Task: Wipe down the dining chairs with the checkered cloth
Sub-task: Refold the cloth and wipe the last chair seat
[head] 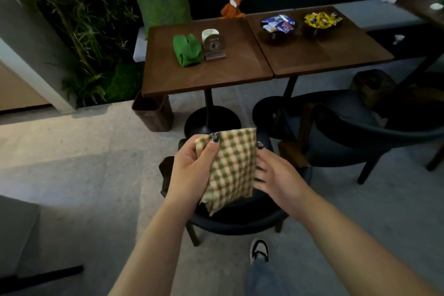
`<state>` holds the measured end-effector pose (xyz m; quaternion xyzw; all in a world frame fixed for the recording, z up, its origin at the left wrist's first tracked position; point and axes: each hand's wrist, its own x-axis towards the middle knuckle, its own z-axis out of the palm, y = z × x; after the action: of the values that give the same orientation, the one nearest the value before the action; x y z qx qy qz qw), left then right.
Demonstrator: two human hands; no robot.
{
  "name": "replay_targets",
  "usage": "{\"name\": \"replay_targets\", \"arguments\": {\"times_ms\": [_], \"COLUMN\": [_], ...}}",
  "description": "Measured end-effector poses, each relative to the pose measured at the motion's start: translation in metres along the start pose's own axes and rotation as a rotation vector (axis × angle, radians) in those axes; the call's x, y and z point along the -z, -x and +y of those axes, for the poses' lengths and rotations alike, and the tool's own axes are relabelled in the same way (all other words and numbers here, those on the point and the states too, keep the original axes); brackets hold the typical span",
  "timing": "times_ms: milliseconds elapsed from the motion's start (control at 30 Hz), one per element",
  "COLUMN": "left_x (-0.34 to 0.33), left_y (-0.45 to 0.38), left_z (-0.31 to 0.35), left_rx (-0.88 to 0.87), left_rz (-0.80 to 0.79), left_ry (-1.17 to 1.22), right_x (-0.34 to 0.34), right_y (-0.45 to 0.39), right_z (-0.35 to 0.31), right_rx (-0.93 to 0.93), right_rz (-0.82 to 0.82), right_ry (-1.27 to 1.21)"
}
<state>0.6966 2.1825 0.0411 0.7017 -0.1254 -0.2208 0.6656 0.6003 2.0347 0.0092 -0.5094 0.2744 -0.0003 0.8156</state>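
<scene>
The folded checkered cloth (231, 166), green, cream and red, is held up in front of me by both hands. My left hand (189, 170) grips its left edge with the thumb on top. My right hand (276, 175) holds its right edge, fingers curled behind it. Directly below the cloth stands a dark dining chair (237, 218), mostly hidden by my hands and the cloth. A second dark chair (365, 137) stands to the right, partly under the tables.
Two brown tables (216, 74) stand ahead, carrying a green pouch (188, 49), a small stand and two bowls of wrapped sweets (278, 25). A brown bin (153, 113) sits by the left table. Plants line the left wall. My shoe (259, 250) is on the grey floor.
</scene>
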Motion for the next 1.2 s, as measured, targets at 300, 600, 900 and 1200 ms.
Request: {"name": "replay_targets", "arguments": {"times_ms": [300, 600, 900, 1200], "left_x": [-0.054, -0.046, -0.041, -0.016], "left_y": [-0.104, -0.128, -0.132, -0.154], "left_z": [-0.059, -0.219, -0.328, -0.339], "left_rx": [0.005, 0.553, 0.804, 0.801], "left_rz": [-0.013, 0.002, -0.524, -0.993], "left_ry": [-0.248, -0.377, -1.032, -1.526], "right_x": [0.081, 0.127, 0.167, 0.183], "right_y": [-0.097, -0.188, -0.236, -0.274], "right_z": [-0.038, 0.006, 0.122, 0.154], "right_rx": [-0.004, -0.51, -0.575, -0.883], "right_rz": [0.114, 0.006, -0.526, -0.803], "right_ry": [0.428, -0.054, 1.534, 1.795]}}
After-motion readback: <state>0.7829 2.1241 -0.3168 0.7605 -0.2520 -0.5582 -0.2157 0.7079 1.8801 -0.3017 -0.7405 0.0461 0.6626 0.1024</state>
